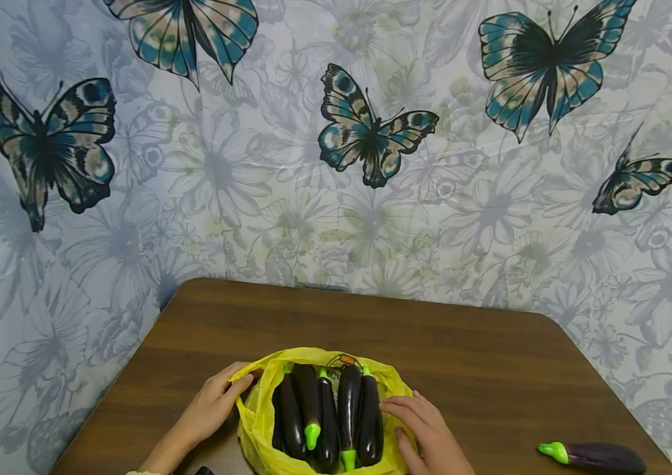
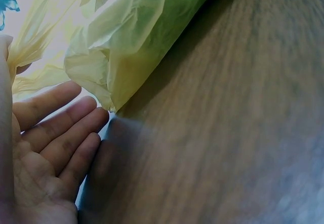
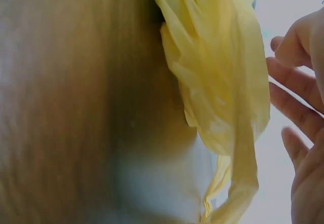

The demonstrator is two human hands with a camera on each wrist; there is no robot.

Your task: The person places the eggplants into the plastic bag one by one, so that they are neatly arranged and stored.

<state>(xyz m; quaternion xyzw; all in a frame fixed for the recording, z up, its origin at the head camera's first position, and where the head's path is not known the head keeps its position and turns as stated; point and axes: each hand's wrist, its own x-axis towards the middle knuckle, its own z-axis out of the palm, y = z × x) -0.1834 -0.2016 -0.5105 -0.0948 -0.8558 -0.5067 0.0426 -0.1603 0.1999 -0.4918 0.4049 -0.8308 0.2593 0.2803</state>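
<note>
A yellow plastic bag (image 1: 257, 429) stands with its mouth spread at the front middle of the table. Several dark eggplants (image 1: 348, 406) with green stems lie side by side inside it. At the left, my left hand (image 1: 208, 404) pinches the bag's rim between thumb and forefinger; the left wrist view shows its other fingers (image 2: 68, 143) stretched out beside the yellow film. My right hand (image 1: 431, 432) is at the opposite rim with loosely bent fingers, their tips close to the rightmost eggplant. It grips nothing in the right wrist view.
One more eggplant (image 1: 603, 456) lies apart on the brown wooden table (image 1: 478, 356), near its right edge. A small dark object (image 1: 204, 471) peeks in at the front left. Behind the table hangs a wall covering (image 1: 288, 218) printed with butterflies and flowers.
</note>
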